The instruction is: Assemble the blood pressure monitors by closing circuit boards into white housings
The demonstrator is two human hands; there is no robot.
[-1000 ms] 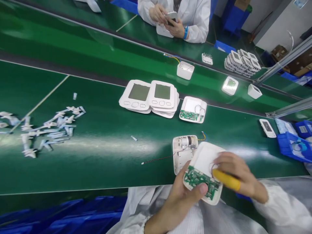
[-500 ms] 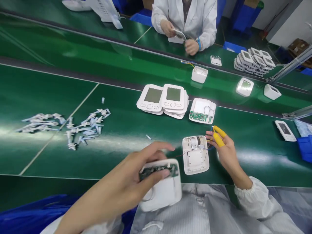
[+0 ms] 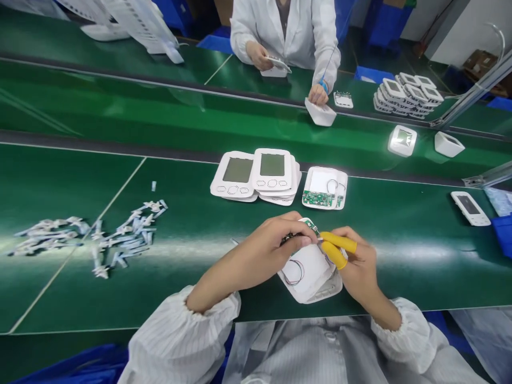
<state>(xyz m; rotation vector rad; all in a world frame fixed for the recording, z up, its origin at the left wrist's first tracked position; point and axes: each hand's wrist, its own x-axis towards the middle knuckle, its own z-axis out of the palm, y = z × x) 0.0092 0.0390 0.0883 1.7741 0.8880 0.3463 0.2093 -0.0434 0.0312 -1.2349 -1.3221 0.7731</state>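
Observation:
My left hand (image 3: pixel 272 242) is closed on a white device panel (image 3: pixel 310 264) with a green circuit board (image 3: pixel 311 226) along its far edge and a loop of thin wire on its back. This panel lies slantwise over a white open housing (image 3: pixel 330 290), which is mostly covered. My right hand (image 3: pixel 358 261), with yellow finger cots on thumb and forefinger, is pinching a small wire connector (image 3: pixel 320 241) against the board's edge. Whether the connector is seated is hidden by the fingers. Blue wires (image 3: pixel 330 261) run beneath the right fingertips.
Stacked white panels with screens (image 3: pixel 272 168) and panels with boards showing (image 3: pixel 320 198) lie beyond my hands. Small pale plastic parts (image 3: pixel 132 234) are scattered at left. A white handheld device (image 3: pixel 470 209) lies right. Across the belt (image 3: pixel 160 114), a co-worker's hand (image 3: pixel 319 95) touches a white housing (image 3: pixel 321 114).
My left hand has brought the panel rightward over the housing. My right hand has moved the connector left to the board. The co-worker has reached out to the housing on the belt.

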